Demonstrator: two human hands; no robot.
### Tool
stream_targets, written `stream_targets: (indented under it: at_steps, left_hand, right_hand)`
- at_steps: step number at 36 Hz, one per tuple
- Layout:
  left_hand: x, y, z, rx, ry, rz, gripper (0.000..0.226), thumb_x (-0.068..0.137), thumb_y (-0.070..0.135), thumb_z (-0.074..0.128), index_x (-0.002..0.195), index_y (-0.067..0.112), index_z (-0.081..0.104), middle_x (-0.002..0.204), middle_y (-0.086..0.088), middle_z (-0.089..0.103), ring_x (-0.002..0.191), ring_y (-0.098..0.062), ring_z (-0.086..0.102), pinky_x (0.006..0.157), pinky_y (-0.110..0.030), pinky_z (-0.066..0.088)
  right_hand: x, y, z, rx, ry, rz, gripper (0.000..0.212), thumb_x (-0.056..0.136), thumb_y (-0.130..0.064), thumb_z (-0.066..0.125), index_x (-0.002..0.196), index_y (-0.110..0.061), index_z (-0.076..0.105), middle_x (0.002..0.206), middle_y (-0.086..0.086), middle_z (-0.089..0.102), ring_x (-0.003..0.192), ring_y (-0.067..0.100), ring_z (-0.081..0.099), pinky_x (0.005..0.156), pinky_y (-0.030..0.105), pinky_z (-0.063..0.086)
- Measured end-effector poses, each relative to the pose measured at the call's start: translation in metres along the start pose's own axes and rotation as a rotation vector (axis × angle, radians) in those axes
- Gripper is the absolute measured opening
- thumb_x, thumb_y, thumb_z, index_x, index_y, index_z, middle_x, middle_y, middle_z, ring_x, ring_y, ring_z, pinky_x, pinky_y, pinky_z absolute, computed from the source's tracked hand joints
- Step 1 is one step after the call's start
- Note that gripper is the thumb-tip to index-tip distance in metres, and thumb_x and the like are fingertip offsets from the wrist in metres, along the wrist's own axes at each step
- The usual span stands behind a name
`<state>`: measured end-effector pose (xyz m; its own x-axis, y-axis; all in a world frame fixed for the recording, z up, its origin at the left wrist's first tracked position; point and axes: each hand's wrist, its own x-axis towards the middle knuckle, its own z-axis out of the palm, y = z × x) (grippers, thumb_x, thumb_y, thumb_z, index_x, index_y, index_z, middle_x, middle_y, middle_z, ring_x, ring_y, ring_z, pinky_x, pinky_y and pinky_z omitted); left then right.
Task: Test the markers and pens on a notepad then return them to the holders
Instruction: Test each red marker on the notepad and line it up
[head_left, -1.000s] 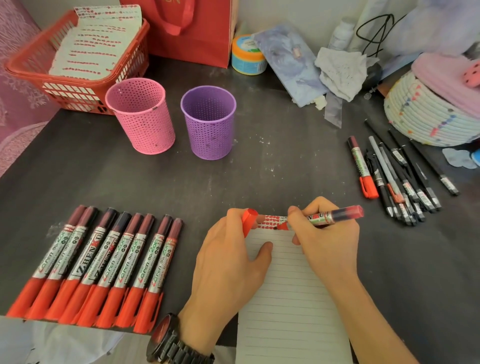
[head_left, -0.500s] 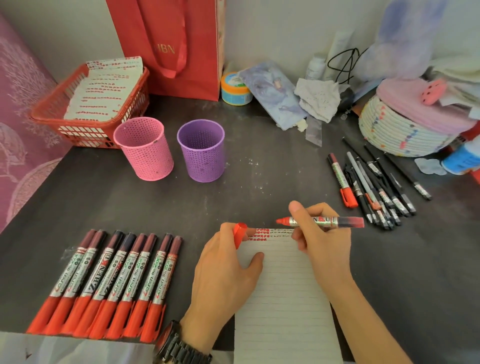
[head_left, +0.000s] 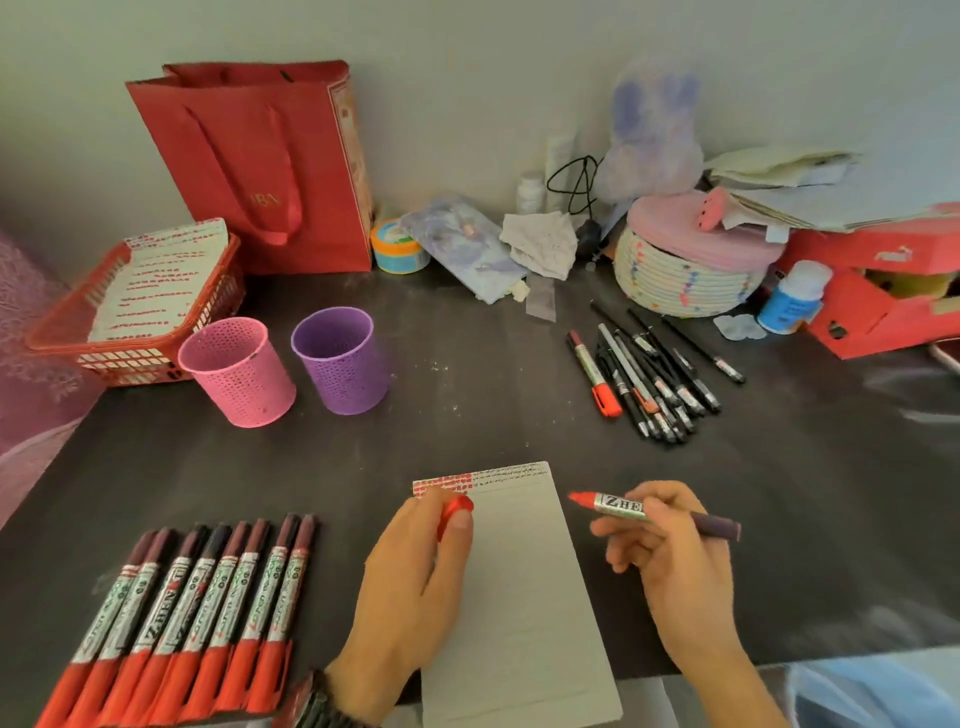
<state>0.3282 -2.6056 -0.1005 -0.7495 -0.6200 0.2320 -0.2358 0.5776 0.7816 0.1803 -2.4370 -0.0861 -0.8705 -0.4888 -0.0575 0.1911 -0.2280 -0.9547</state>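
Note:
A lined notepad (head_left: 519, 597) lies at the front middle of the dark table, with red and black test marks along its top edge. My left hand (head_left: 410, 597) rests on its left side and pinches a red marker cap (head_left: 454, 512). My right hand (head_left: 675, 566) holds an uncapped red marker (head_left: 649, 512) just right of the pad, tip pointing left, clear of the paper. Several capped red markers (head_left: 192, 618) lie in a row at the front left. A pink holder (head_left: 239, 371) and a purple holder (head_left: 340, 358) stand upright behind them.
A cluster of black pens and one red marker (head_left: 649, 379) lies at the right. A red basket of used sheets (head_left: 140, 306) sits at back left, a red paper bag (head_left: 265, 166) behind it. A woven basket (head_left: 691, 270), a red box (head_left: 883, 296) and clutter line the back.
My right hand has lifted the marker off the pad's top edge and carried it to the right. The view has pulled back and tilted up. My left hand keeps the cap.

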Motion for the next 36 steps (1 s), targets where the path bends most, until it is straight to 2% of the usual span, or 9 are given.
stream_targets:
  at_steps: [3, 6, 9, 15, 19, 25, 29, 33, 36]
  left_hand:
    - [0.000, 0.010, 0.011, 0.031, -0.064, 0.018, 0.034, 0.097, 0.064, 0.031, 0.107, 0.043, 0.056, 0.098, 0.024, 0.061, 0.091, -0.006, 0.059, 0.073, -0.015, 0.045]
    - [0.000, 0.011, 0.022, 0.042, -0.124, -0.007, 0.031, 0.094, 0.069, 0.034, 0.120, 0.060, 0.048, 0.115, 0.037, 0.058, 0.107, 0.006, 0.057, 0.088, -0.014, 0.049]
    - [0.001, 0.005, 0.028, 0.060, -0.142, -0.019, 0.036, 0.084, 0.075, 0.037, 0.120, 0.073, 0.031, 0.108, 0.044, 0.055, 0.104, 0.012, 0.054, 0.083, -0.007, 0.044]
    - [0.001, -0.003, 0.028, 0.086, -0.130, 0.029, 0.032, 0.084, 0.078, 0.038, 0.112, 0.062, 0.039, 0.113, 0.044, 0.051, 0.102, 0.006, 0.055, 0.074, -0.013, 0.051]
    - [-0.001, 0.002, 0.027, 0.106, -0.128, 0.082, 0.030, 0.086, 0.082, 0.032, 0.111, 0.066, 0.039, 0.115, 0.044, 0.049, 0.105, 0.005, 0.053, 0.079, -0.003, 0.043]
    - [-0.001, 0.007, 0.024, 0.097, -0.095, 0.154, 0.026, 0.093, 0.066, 0.045, 0.115, 0.052, 0.050, 0.110, 0.035, 0.056, 0.087, -0.002, 0.057, 0.070, -0.005, 0.043]
    - [0.001, 0.010, 0.022, 0.076, -0.082, 0.177, 0.029, 0.094, 0.064, 0.047, 0.117, 0.048, 0.054, 0.110, 0.035, 0.056, 0.086, -0.001, 0.058, 0.069, -0.004, 0.043]
    - [0.000, 0.016, 0.020, 0.094, -0.102, 0.240, 0.029, 0.095, 0.062, 0.048, 0.119, 0.048, 0.057, 0.106, 0.033, 0.057, 0.088, -0.001, 0.058, 0.071, -0.006, 0.044]
    - [0.001, 0.025, 0.017, 0.060, -0.105, 0.255, 0.028, 0.095, 0.059, 0.052, 0.119, 0.047, 0.058, 0.106, 0.031, 0.060, 0.091, -0.005, 0.060, 0.074, -0.008, 0.045]
  right_hand:
    - [-0.001, 0.005, -0.001, -0.048, -0.039, -0.040, 0.018, 0.087, -0.021, 0.054, 0.080, -0.020, 0.070, 0.072, 0.022, 0.071, 0.053, 0.025, 0.061, 0.049, 0.025, 0.050]
    - [-0.002, 0.008, -0.005, -0.026, -0.047, -0.062, 0.018, 0.086, -0.018, 0.055, 0.081, -0.017, 0.072, 0.071, 0.022, 0.070, 0.053, 0.025, 0.060, 0.048, 0.025, 0.049]
    - [-0.003, 0.009, -0.009, 0.018, -0.048, -0.066, 0.019, 0.085, -0.016, 0.054, 0.080, -0.015, 0.072, 0.069, 0.022, 0.068, 0.054, 0.028, 0.059, 0.047, 0.026, 0.048]
    - [-0.002, 0.010, -0.008, 0.010, -0.082, -0.075, 0.020, 0.084, -0.016, 0.053, 0.078, -0.016, 0.072, 0.068, 0.021, 0.068, 0.052, 0.025, 0.059, 0.046, 0.025, 0.048]
    - [-0.002, 0.010, -0.008, -0.016, -0.096, -0.084, 0.020, 0.084, -0.015, 0.053, 0.079, -0.015, 0.072, 0.068, 0.021, 0.068, 0.052, 0.026, 0.059, 0.046, 0.025, 0.048]
    - [-0.002, 0.010, -0.006, -0.073, -0.134, -0.089, 0.019, 0.085, -0.014, 0.054, 0.077, -0.017, 0.072, 0.065, 0.021, 0.067, 0.049, 0.023, 0.057, 0.045, 0.022, 0.045]
    - [-0.001, 0.007, -0.007, -0.109, -0.160, -0.074, 0.016, 0.086, -0.017, 0.058, 0.079, -0.016, 0.073, 0.065, 0.021, 0.067, 0.049, 0.021, 0.057, 0.046, 0.021, 0.045]
    - [-0.003, 0.001, -0.007, -0.160, -0.251, -0.047, 0.013, 0.086, -0.022, 0.065, 0.086, -0.014, 0.076, 0.068, 0.020, 0.069, 0.050, 0.019, 0.057, 0.048, 0.021, 0.047]
    - [-0.005, -0.006, -0.010, -0.102, -0.289, 0.027, 0.033, 0.080, -0.041, 0.078, 0.093, -0.011, 0.078, 0.072, 0.020, 0.070, 0.051, 0.019, 0.056, 0.049, 0.022, 0.047]
